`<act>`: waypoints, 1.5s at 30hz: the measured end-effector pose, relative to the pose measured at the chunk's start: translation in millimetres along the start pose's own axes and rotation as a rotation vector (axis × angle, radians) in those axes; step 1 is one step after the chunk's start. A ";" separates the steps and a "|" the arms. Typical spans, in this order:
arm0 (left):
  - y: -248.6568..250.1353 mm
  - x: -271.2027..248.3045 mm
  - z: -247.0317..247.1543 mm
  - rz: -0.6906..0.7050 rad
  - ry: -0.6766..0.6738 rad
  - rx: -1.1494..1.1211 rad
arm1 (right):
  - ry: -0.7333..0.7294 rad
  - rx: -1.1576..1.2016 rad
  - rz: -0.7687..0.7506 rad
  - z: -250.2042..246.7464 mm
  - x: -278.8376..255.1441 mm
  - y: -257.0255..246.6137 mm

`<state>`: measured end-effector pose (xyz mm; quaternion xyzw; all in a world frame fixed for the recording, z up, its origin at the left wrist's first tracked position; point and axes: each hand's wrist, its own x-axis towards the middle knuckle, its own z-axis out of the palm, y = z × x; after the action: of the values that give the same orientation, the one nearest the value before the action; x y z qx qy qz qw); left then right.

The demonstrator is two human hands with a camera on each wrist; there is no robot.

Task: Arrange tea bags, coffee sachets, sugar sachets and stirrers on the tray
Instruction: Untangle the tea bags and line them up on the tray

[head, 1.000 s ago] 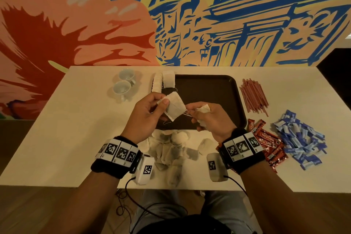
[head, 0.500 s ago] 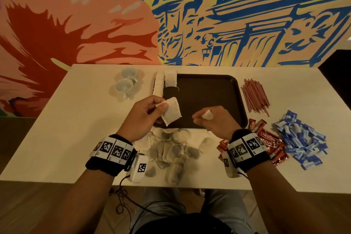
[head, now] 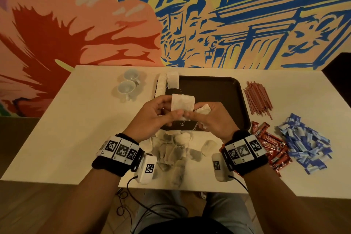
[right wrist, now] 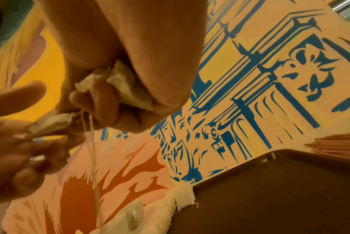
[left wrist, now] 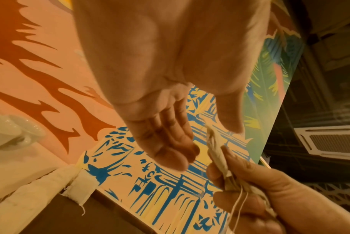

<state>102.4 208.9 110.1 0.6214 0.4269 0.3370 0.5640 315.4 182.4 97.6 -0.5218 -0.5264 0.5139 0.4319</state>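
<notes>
Risk: strings trailing from the tea bag (head: 182,107), pinched between left hand (head: 152,118) and right hand (head: 214,119) grips above the tray (head: 218,89), likely snag the second bag balled in the right palm, dragging both askew.

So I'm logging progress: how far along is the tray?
Early. Done: a row of tea bags along the tray left edge. In hand: both hands hold a tea bag. Left: tea bag pile, stirrers, coffee sachets, sugar sachets.
</notes>
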 end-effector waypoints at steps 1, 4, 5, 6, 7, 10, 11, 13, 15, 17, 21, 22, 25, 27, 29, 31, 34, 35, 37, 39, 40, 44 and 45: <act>-2.0 -0.9 0.3 -0.028 -0.033 0.008 | 0.021 0.018 -0.011 -0.5 0.0 0.1; -11.7 -2.4 1.4 -0.033 -0.067 0.033 | 0.012 0.033 -0.016 -2.4 -1.0 0.7; -14.2 -2.6 1.4 -0.035 -0.056 0.007 | -0.023 0.019 -0.001 -3.3 -1.5 1.4; -16.5 -2.1 1.5 -0.037 -0.032 -0.014 | -0.068 -0.006 0.020 -4.0 -2.0 3.0; -18.1 -1.6 1.9 -0.039 -0.015 -0.031 | -0.105 -0.033 0.038 -4.5 -2.7 4.6; -19.1 -2.7 4.9 -0.038 -0.029 -0.034 | -0.118 -0.050 0.062 -5.5 -4.5 7.5; -20.8 -3.2 6.0 -0.035 -0.039 -0.031 | -0.117 -0.048 0.061 -5.7 -5.3 7.6; -22.2 -3.9 6.2 -0.028 -0.031 -0.020 | -0.133 -0.048 0.054 -6.9 -7.2 7.0; -23.4 -4.3 5.2 -0.009 -0.024 0.005 | -0.160 -0.043 0.063 -8.1 -8.4 5.3; -21.6 -4.5 4.4 0.014 -0.031 0.039 | -0.164 -0.025 0.085 -9.0 -8.8 3.7; -18.8 -5.6 5.0 0.036 -0.059 0.094 | -0.108 -0.001 0.088 -10.6 -8.0 3.4; -19.0 -5.8 5.0 0.039 -0.058 0.093 | -0.100 -0.017 0.081 -11.1 -8.0 3.9; -18.5 -5.9 6.9 0.028 -0.062 0.034 | -0.115 -0.059 0.042 -12.4 -8.4 4.8; -18.8 -5.0 8.9 0.016 -0.032 -0.019 | -0.150 -0.079 0.027 -13.1 -8.3 4.1; -19.4 -3.0 10.4 0.002 0.013 -0.051 | -0.185 -0.098 0.018 -13.5 -8.1 3.3; -20.3 -1.1 10.4 -0.007 0.030 -0.080 | -0.197 -0.113 0.013 -14.4 -8.0 2.9; -21.1 -0.9 9.5 -0.011 0.030 -0.112 | -0.186 -0.134 0.020 -17.9 -6.3 2.2; -21.8 -1.2 9.6 -0.011 0.029 -0.115 | -0.185 -0.141 0.027 -18.9 -5.4 1.5; -24.3 -0.8 10.1 -0.019 0.030 -0.124 | -0.181 -0.143 0.035 -19.9 -3.3 0.3; -26.2 -0.2 10.4 -0.020 0.037 -0.137 | -0.173 -0.108 0.034 -17.8 -1.8 -0.9; -26.8 0.1 10.6 -0.022 0.041 -0.140 | -0.163 -0.088 0.032 -15.8 -1.1 -0.9; -26.4 2.0 9.7 -0.059 0.046 -0.100 | -0.071 -0.124 0.011 -10.3 2.5 3.4; -26.1 3.8 7.2 -0.072 0.066 -0.067 | -0.065 -0.148 0.014 -10.2 3.8 4.6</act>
<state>106.4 209.3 83.1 0.5748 0.4558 0.3512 0.5819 325.6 186.8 93.7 -0.5388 -0.5732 0.4933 0.3712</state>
